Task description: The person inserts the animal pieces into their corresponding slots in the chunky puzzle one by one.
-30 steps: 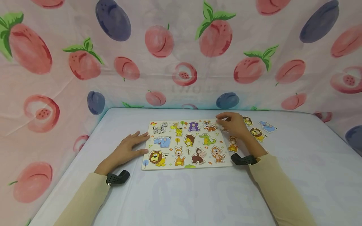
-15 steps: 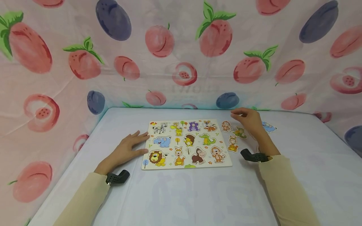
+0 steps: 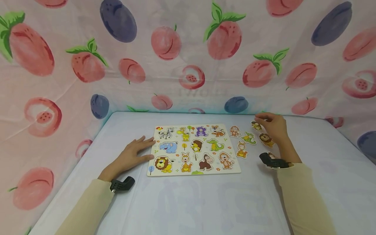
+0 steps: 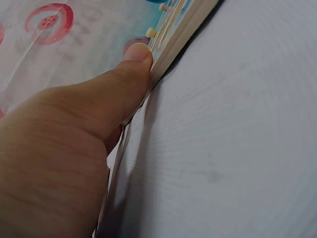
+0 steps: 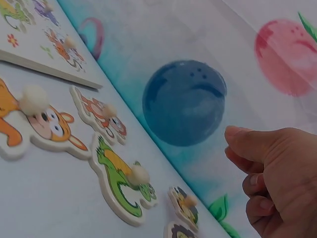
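A white wooden animal puzzle board point(image 3: 176, 160) lies on the table with knobbed animal pictures in rows. My left hand point(image 3: 135, 155) rests at its left edge, fingers extended; in the left wrist view the thumb point(image 4: 133, 62) touches the board's side. My right hand point(image 3: 274, 129) hovers over the loose pieces right of the board. The right wrist view shows its thumb tip close against the index finger, other fingers curled, nothing between them. Nearest it are the hedgehog piece point(image 3: 256, 125) and the lion piece point(image 3: 265, 138).
Loose monkey point(image 3: 235, 131), crocodile point(image 3: 248, 138) and kangaroo point(image 3: 242, 150) pieces lie right of the board. Another piece point(image 3: 271, 155) is partly hidden under the right wrist's camera. A fruit-print cloth point(image 3: 191, 49) rises behind the table point(image 3: 194, 205).
My right hand has moved right from the board's upper right corner, uncovering the monkey and crocodile pieces and covering the elephant piece. My left hand has stayed in place.
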`<action>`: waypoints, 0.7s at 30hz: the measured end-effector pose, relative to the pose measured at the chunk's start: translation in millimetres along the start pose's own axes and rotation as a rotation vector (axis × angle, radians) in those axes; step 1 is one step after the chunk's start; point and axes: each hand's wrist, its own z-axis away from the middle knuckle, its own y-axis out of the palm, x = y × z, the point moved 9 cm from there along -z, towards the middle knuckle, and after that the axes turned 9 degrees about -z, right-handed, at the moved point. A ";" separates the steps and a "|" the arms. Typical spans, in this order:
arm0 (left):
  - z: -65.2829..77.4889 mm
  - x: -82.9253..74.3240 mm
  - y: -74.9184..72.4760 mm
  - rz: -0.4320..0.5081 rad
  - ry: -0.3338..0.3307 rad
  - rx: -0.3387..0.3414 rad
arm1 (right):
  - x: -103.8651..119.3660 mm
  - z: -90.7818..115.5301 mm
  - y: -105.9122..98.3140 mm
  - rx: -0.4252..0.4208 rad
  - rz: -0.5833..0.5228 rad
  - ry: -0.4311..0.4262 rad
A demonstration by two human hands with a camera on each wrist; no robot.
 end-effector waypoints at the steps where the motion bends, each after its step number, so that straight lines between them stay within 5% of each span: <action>1: 0.0 0.0 -0.1 -0.001 0.000 0.000 | -2.0 -0.2 -2.7 -0.008 0.006 0.004; 10: -0.1 -0.6 -0.1 -0.001 -0.008 0.016 | -25.8 0.0 -21.6 -0.061 0.041 0.130; 21: 0.1 -1.0 -1.5 -0.003 -0.001 0.004 | -46.4 5.8 -45.0 -0.124 0.076 0.155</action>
